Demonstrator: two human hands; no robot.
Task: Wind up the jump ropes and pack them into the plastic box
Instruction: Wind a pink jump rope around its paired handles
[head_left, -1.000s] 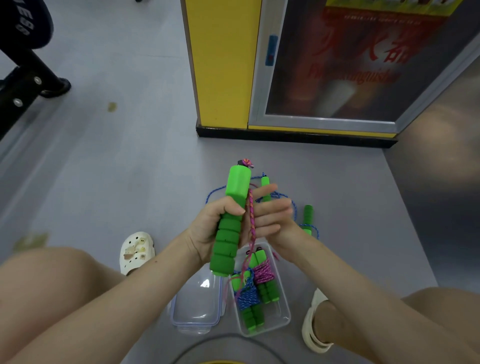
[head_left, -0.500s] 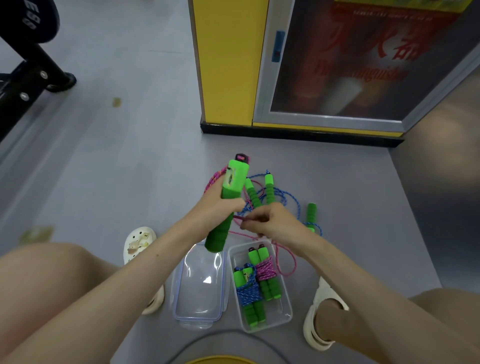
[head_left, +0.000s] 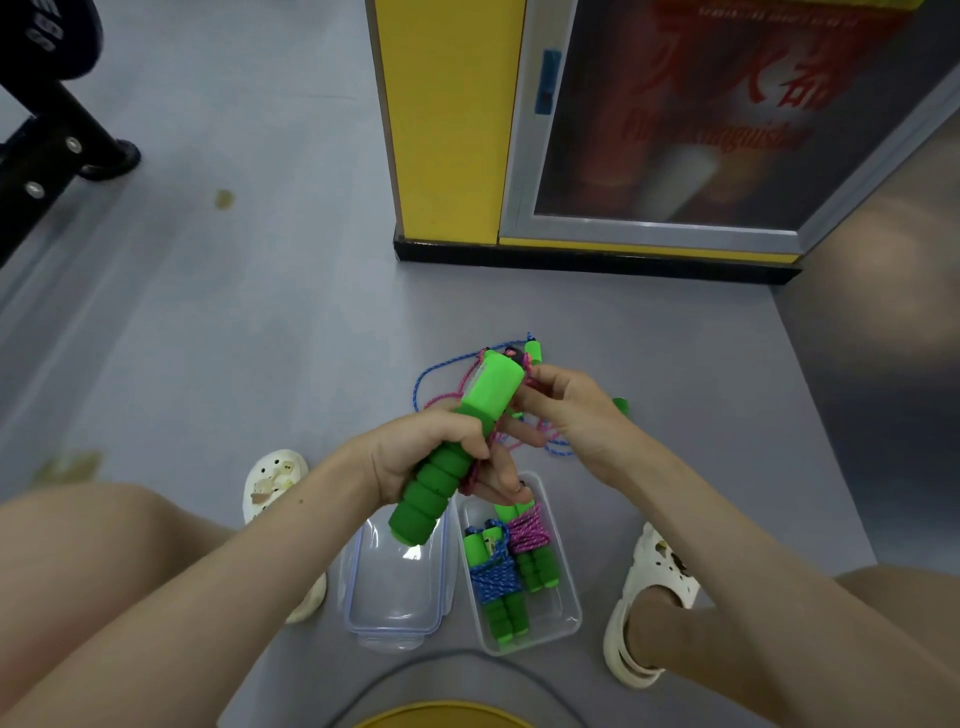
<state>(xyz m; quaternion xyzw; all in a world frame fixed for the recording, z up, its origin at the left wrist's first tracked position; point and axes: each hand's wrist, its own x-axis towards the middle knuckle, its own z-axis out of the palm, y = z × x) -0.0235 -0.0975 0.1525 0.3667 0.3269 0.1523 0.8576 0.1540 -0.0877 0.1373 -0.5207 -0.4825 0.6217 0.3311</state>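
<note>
My left hand (head_left: 431, 452) grips the green foam handles (head_left: 457, 447) of a jump rope, held tilted above the floor. My right hand (head_left: 576, 410) pinches the pink cord (head_left: 478, 470) by the top end of the handles. A clear plastic box (head_left: 563, 618) on the floor below holds two wound ropes, one blue (head_left: 493, 577) and one pink (head_left: 527, 535). Behind my hands a loose blue rope (head_left: 423, 382) with green handles lies on the floor, mostly hidden.
The box's clear lid (head_left: 397, 592) lies left of the box. My feet in white clogs (head_left: 272, 480) flank both. A yellow pillar (head_left: 447, 119) and a glass-fronted cabinet (head_left: 675, 114) stand ahead. Black gym equipment (head_left: 47, 140) is at far left.
My right hand has brought the pink cord up from the middle of the handles to their top end. My left hand has tilted the handles further to the right.
</note>
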